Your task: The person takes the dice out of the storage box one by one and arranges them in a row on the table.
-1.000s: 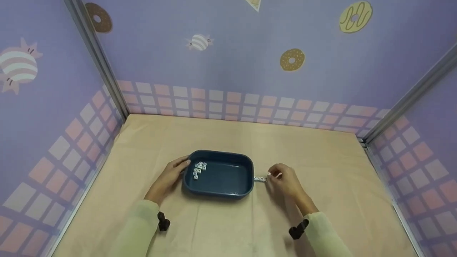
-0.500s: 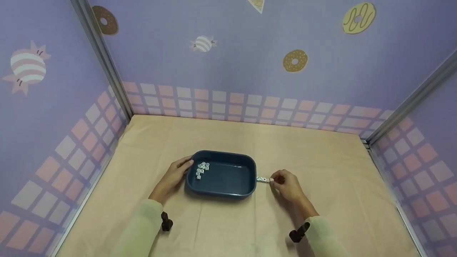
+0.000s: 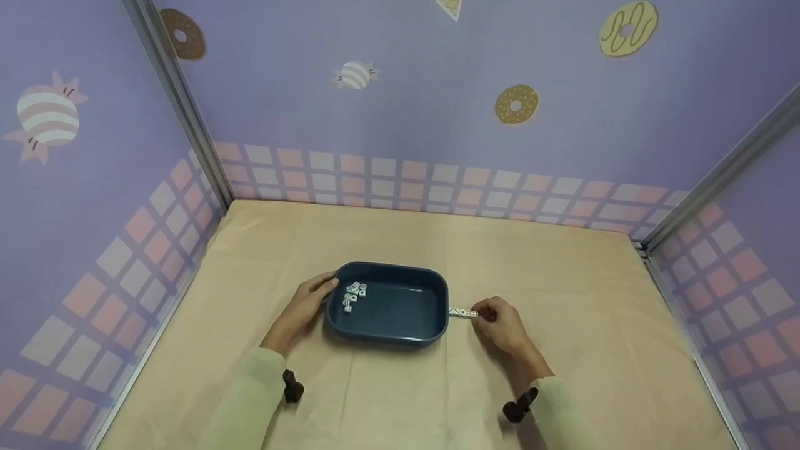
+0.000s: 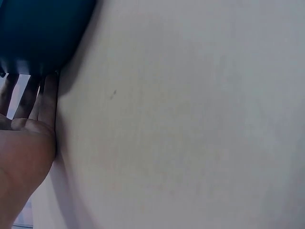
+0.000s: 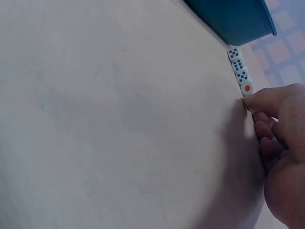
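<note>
A dark blue rectangular tray sits on the cloth-covered table. My left hand holds its left end, thumb at the rim and fingers against the outer wall, as the left wrist view shows. Several white dice lie loosely grouped inside at the left. From the tray's right wall a straight row of dice runs outward on the table. At its outer end my right hand pinches a die between thumb and fingertips. In the right wrist view the thumb touches the row beside a die with a red dot.
A beige cloth covers the table. Purple walls with printed sweets and checks enclose the back and both sides, with metal posts in the corners. A dark wrist mount sticks out from each sleeve.
My right hand has lowered a die from above the row to its outer end. The row reaches further right. My left hand stays on the tray; the view has shifted slightly.
</note>
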Action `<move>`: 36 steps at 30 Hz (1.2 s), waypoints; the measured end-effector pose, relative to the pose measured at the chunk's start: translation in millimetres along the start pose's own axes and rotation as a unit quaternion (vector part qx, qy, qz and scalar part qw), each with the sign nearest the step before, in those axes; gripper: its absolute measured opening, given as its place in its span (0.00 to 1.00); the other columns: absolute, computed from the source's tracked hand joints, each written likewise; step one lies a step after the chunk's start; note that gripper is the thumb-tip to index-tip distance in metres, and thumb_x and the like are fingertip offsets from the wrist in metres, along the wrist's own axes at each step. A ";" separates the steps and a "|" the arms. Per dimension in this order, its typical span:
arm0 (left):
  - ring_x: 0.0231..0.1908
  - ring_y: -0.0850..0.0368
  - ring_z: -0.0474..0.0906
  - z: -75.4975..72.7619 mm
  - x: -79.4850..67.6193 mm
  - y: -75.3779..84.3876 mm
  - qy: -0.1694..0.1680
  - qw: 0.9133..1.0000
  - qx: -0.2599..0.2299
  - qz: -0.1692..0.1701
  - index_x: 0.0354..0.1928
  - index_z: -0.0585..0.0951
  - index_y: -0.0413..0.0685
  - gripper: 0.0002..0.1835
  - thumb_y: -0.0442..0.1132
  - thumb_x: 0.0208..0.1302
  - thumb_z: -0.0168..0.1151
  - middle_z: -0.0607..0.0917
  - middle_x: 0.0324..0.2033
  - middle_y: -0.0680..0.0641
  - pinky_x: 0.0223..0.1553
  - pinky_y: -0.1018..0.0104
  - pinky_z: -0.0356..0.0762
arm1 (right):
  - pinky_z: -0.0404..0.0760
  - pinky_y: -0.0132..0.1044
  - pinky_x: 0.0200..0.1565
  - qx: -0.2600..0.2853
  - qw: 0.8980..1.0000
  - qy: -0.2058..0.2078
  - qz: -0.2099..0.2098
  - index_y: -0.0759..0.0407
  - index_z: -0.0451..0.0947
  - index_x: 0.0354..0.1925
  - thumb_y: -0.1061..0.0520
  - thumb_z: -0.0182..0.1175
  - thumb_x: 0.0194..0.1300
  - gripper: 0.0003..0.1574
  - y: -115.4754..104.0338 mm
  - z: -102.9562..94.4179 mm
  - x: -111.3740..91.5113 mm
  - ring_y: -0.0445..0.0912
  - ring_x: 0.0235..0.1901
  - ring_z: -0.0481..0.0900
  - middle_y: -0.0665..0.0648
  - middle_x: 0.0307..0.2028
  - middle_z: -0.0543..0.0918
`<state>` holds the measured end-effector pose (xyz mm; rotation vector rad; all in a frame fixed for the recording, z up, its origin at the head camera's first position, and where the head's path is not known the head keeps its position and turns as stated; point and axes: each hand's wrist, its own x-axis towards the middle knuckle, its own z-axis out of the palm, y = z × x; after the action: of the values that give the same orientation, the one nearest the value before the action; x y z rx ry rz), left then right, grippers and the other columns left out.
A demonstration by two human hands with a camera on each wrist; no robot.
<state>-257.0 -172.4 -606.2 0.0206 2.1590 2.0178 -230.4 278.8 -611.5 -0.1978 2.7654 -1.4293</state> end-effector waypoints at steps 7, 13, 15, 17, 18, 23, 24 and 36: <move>0.77 0.46 0.65 -3.2 -2.5 2.3 0.000 1.000 0.000 -0.003 0.76 0.74 0.46 0.27 0.50 0.83 0.57 0.74 0.74 0.43 0.78 0.51 0.61 | 0.76 0.33 0.38 0.016 1.000 0.008 -0.002 0.58 0.87 0.46 0.69 0.68 0.67 0.11 2.3 8.4 -0.3 0.48 0.40 0.75 0.56 0.41 0.80; 0.77 0.43 0.65 -6.1 -3.7 4.6 0.000 1.000 0.005 0.002 0.76 0.73 0.44 0.29 0.51 0.83 0.56 0.73 0.74 0.40 0.78 0.49 0.60 | 0.76 0.33 0.41 0.038 0.999 0.015 -0.010 0.60 0.87 0.48 0.69 0.69 0.64 0.14 2.4 12.2 -1.0 0.49 0.41 0.75 0.57 0.41 0.80; 0.77 0.43 0.64 -6.4 -4.1 4.5 -0.001 1.000 0.003 0.001 0.77 0.72 0.43 0.29 0.50 0.83 0.56 0.72 0.75 0.40 0.79 0.48 0.59 | 0.76 0.33 0.41 0.059 0.998 0.018 -0.007 0.61 0.87 0.49 0.69 0.69 0.64 0.14 2.9 12.1 -2.0 0.49 0.41 0.76 0.58 0.42 0.81; 0.77 0.43 0.64 -6.3 -4.6 3.8 -0.003 1.000 0.002 0.001 0.77 0.72 0.44 0.29 0.51 0.83 0.56 0.72 0.75 0.40 0.79 0.49 0.59 | 0.77 0.32 0.42 0.080 0.997 0.024 0.001 0.61 0.86 0.50 0.67 0.71 0.65 0.15 3.8 11.6 -2.9 0.49 0.42 0.77 0.58 0.43 0.83; 0.77 0.43 0.64 -6.4 -4.9 3.4 -0.004 1.000 0.001 0.003 0.77 0.72 0.44 0.29 0.51 0.83 0.56 0.72 0.75 0.40 0.79 0.49 0.59 | 0.77 0.32 0.42 0.090 0.996 0.027 0.007 0.61 0.86 0.50 0.67 0.72 0.65 0.15 4.0 11.5 -3.1 0.50 0.42 0.77 0.58 0.44 0.84; 0.75 0.43 0.67 -8.1 -6.6 1.2 -0.011 1.000 -0.007 0.007 0.76 0.73 0.45 0.28 0.50 0.83 0.56 0.73 0.74 0.40 0.77 0.49 0.63 | 0.77 0.29 0.41 0.122 0.991 0.041 0.034 0.66 0.85 0.54 0.65 0.72 0.68 0.17 2.7 12.2 -1.8 0.51 0.43 0.78 0.62 0.46 0.86; 0.75 0.43 0.68 -8.4 -7.1 1.3 -0.010 1.000 -0.009 0.007 0.76 0.73 0.45 0.27 0.50 0.83 0.56 0.74 0.74 0.40 0.76 0.49 0.64 | 0.77 0.28 0.41 0.123 0.991 0.042 0.038 0.67 0.84 0.55 0.65 0.71 0.68 0.17 2.1 12.3 -1.3 0.52 0.43 0.78 0.63 0.46 0.86; 0.74 0.45 0.69 1.3 -4.0 3.5 0.002 1.000 -0.004 0.010 0.74 0.75 0.46 0.27 0.50 0.82 0.57 0.75 0.73 0.41 0.75 0.50 0.66 | 0.77 0.29 0.40 0.157 0.983 0.087 0.044 0.65 0.85 0.54 0.60 0.70 0.72 0.16 5.7 4.4 -3.8 0.50 0.44 0.78 0.62 0.47 0.85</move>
<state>-253.2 -171.3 -602.3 0.0368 2.1615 2.0405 -226.9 279.0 -618.9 0.0586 2.5829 -1.9109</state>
